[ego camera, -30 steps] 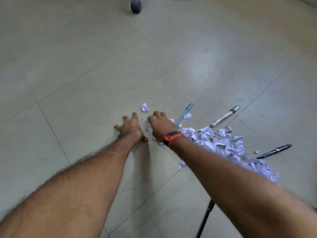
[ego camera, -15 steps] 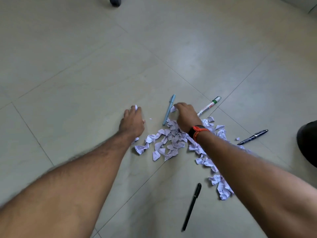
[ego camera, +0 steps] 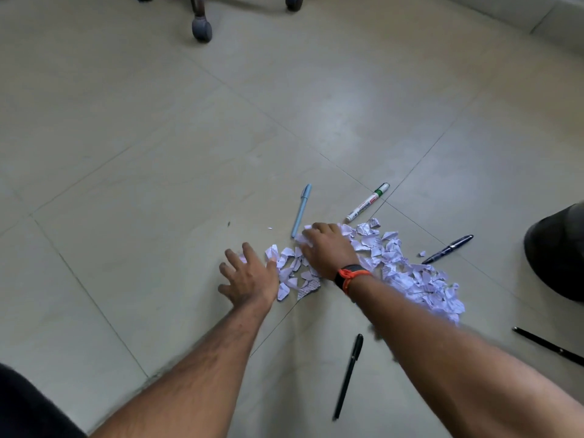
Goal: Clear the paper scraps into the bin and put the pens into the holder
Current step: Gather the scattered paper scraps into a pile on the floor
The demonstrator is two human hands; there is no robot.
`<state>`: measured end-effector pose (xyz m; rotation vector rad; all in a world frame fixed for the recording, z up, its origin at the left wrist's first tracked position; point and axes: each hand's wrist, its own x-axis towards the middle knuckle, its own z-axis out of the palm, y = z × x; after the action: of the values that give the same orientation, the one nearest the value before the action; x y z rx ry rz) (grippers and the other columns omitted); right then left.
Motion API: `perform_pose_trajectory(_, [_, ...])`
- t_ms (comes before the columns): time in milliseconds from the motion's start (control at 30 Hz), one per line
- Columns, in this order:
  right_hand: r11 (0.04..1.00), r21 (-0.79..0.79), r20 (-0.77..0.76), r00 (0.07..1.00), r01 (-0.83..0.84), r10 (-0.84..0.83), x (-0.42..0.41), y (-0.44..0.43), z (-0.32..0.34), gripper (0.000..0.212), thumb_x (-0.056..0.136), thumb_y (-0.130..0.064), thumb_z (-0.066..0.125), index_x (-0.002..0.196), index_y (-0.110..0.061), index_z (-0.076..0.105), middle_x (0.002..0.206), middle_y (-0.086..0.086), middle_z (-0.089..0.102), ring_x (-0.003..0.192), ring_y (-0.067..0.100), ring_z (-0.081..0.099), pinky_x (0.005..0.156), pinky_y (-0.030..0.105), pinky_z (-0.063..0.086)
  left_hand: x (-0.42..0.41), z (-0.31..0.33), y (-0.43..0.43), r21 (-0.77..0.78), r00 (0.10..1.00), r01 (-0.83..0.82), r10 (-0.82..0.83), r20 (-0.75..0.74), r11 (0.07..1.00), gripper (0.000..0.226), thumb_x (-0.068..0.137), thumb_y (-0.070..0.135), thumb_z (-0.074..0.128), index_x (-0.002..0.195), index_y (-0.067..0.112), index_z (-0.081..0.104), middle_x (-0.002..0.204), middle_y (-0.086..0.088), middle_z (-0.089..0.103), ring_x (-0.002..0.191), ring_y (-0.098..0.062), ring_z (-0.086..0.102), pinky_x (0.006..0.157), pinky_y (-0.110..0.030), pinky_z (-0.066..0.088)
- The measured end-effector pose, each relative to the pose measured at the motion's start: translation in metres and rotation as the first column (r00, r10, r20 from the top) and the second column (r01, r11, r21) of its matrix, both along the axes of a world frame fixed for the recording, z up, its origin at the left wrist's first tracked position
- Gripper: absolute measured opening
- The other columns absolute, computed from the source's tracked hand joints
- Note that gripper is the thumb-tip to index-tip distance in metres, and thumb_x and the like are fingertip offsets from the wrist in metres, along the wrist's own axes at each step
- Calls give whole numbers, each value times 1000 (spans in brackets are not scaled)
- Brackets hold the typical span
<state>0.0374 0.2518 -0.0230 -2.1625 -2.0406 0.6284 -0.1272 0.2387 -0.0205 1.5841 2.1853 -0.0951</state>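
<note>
A heap of white paper scraps (ego camera: 401, 273) lies on the tiled floor. My left hand (ego camera: 249, 276) rests flat, fingers spread, against the heap's left edge. My right hand (ego camera: 328, 248), with an orange band at the wrist, lies palm down on the scraps with fingers curled over some of them. Around the heap lie a light blue pen (ego camera: 301, 210), a white marker with a green cap (ego camera: 368, 202), a dark blue pen (ego camera: 447, 249), a black pen (ego camera: 347, 376) and another black pen (ego camera: 550, 346) at the right edge.
A dark round object (ego camera: 559, 254), cut off by the right edge, stands beside the heap. Chair castors (ego camera: 201, 28) are at the top of the view. Beige floor tiles (ego camera: 158, 153) stretch to the left and ahead.
Both hands have drawn back toward me, pulling the scraps together. The view has tipped, so chair castors, the dark object and a second black pen now show.
</note>
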Motion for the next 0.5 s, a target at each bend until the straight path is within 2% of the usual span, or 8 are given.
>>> perform_pose_trajectory(100, [1000, -2, 67, 998, -22, 22, 6, -22, -5, 33, 94, -29, 48, 119, -14, 62, 131, 8, 56, 120, 32, 47, 92, 39, 46, 15, -6, -11, -9, 987, 87, -85, 134, 996, 59, 91, 50, 50, 142, 24, 33, 147, -9, 25, 132, -33, 29, 96, -48, 43])
perform_pose_trajectory(200, [992, 110, -2, 998, 67, -67, 24, -39, -1, 28, 90, -32, 54, 107, -14, 68, 115, 5, 63, 112, 29, 50, 86, 39, 49, 38, -3, -28, 48, 941, 233, -237, 242, 971, 61, 92, 41, 55, 145, 21, 33, 148, -10, 28, 134, -34, 29, 105, -42, 37])
perform_pose_trajectory(267, [950, 210, -78, 973, 231, -219, 39, -39, 3, 26, 87, -33, 57, 99, -13, 69, 106, 5, 65, 108, 28, 50, 84, 37, 48, 51, 1, -35, 89, 911, 301, -314, 266, 949, 62, 92, 39, 54, 147, 24, 30, 150, -7, 27, 134, -33, 32, 105, -40, 38])
perform_pose_trajectory(333, [858, 230, -149, 887, 460, -437, 57, -29, 7, 25, 87, -31, 58, 102, -14, 69, 109, 6, 63, 109, 27, 48, 87, 34, 43, 54, 3, -34, 123, 914, 321, -341, 221, 939, 59, 93, 38, 52, 147, 29, 30, 149, -3, 30, 130, -31, 37, 96, -41, 45])
perform_pose_trajectory(400, [789, 153, -165, 803, 595, -573, 75, -17, 9, 33, 88, -28, 55, 117, -15, 64, 123, 9, 58, 118, 27, 44, 96, 36, 40, 52, 4, -26, 143, 932, 287, -310, 188, 947, 60, 93, 38, 52, 148, 29, 28, 147, -2, 32, 127, -30, 39, 91, -42, 48])
perform_pose_trajectory(433, [789, 76, -153, 789, 610, -596, 82, -13, 8, 39, 89, -27, 53, 126, -16, 60, 131, 10, 54, 124, 28, 41, 101, 39, 39, 51, 4, -20, 136, 934, 271, -294, 202, 953, 61, 93, 37, 52, 148, 26, 27, 146, -2, 33, 127, -30, 39, 93, -42, 46])
perform_pose_trajectory(500, [839, -71, -104, 832, 540, -544, 89, -12, 5, 44, 93, -26, 49, 136, -18, 52, 141, 12, 45, 132, 30, 35, 107, 43, 36, 53, 4, -9, 87, 925, 260, -274, 262, 962, 64, 93, 34, 54, 148, 19, 25, 146, -1, 33, 128, -32, 38, 97, -43, 43])
